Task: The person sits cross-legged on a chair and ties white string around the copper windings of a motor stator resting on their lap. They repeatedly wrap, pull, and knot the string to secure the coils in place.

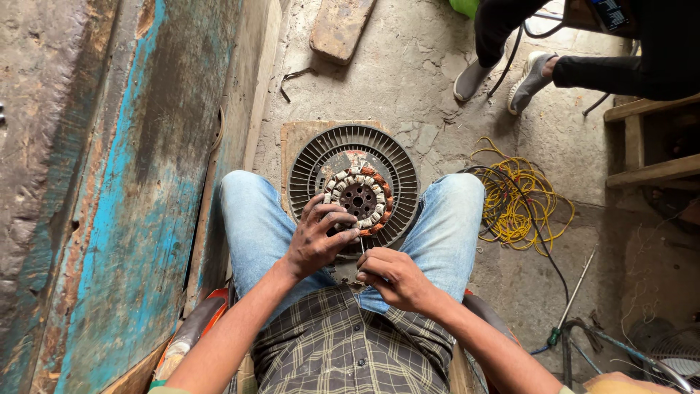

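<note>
Screen: dark phone screen (611,12), rectangular, top right edge, partly cut off.
Packages, labels, signs: none visible.

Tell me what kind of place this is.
Probably a small motor repair workshop: a wound stator on a ribbed round housing, tangled yellow wire on the concrete floor, a screwdriver nearby.

Two hands (315,241) (394,277), one wound stator (359,198), one ribbed round housing (313,164), one yellow wire tangle (514,201).
</note>
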